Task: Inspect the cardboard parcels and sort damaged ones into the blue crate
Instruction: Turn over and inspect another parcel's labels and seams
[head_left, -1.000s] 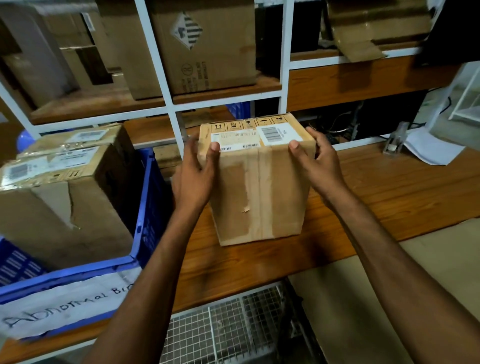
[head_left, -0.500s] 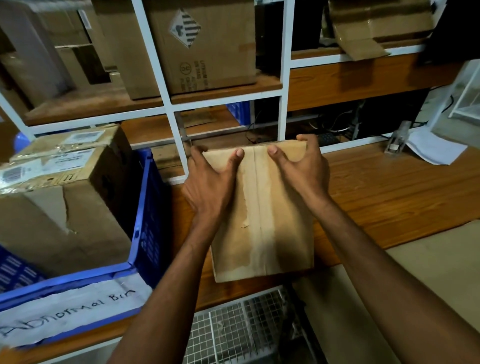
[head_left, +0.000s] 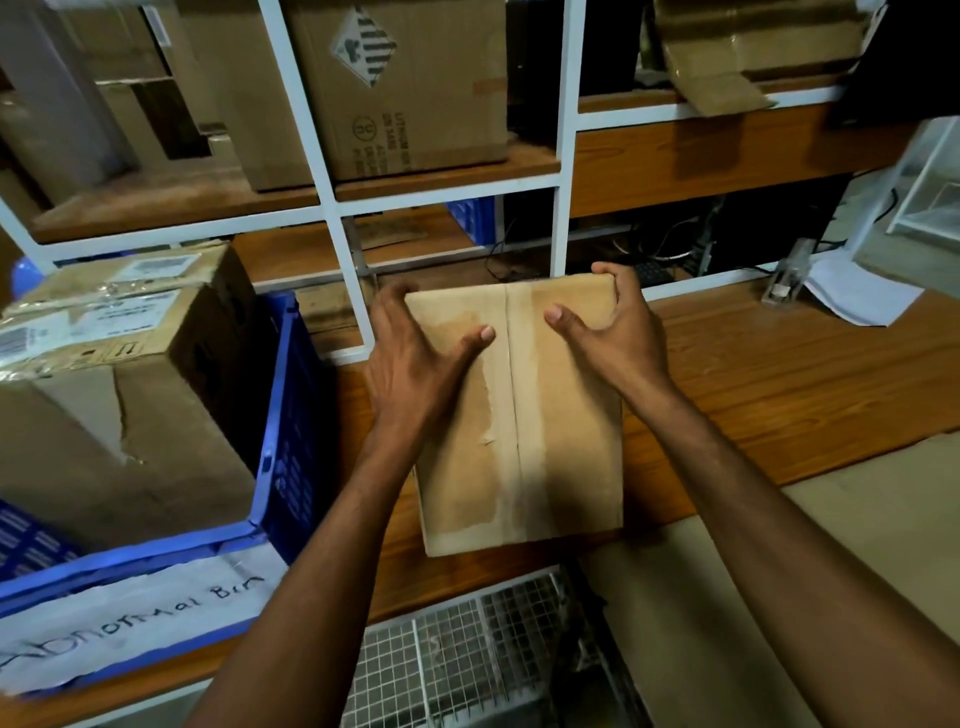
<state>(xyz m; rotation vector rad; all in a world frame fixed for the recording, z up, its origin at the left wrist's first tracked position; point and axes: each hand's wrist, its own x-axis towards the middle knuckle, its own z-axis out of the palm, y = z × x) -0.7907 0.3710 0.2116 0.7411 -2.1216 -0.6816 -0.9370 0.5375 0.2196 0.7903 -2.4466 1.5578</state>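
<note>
Gripping parcel (head_left: 550, 447) far corners — left hand (head_left: 415, 364), right hand (head_left: 618, 343); blue crate (head_left: 293, 441) nr, leftward.

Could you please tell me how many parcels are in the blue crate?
2: a torn parcel at the front of the blue crate, a second parcel behind it; more may be hidden underneath.

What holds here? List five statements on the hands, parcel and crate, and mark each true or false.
1. The left hand and right hand both grip the parcel. True.
2. The crate is empty. False: a torn box sits in it.
3. The parcel's label faces the camera. False: a taped seam faces it, and no label shows.
4. The crate stands left of the parcel. True.
5. The sign on the crate reads "Abnormal Bin". True.
</note>
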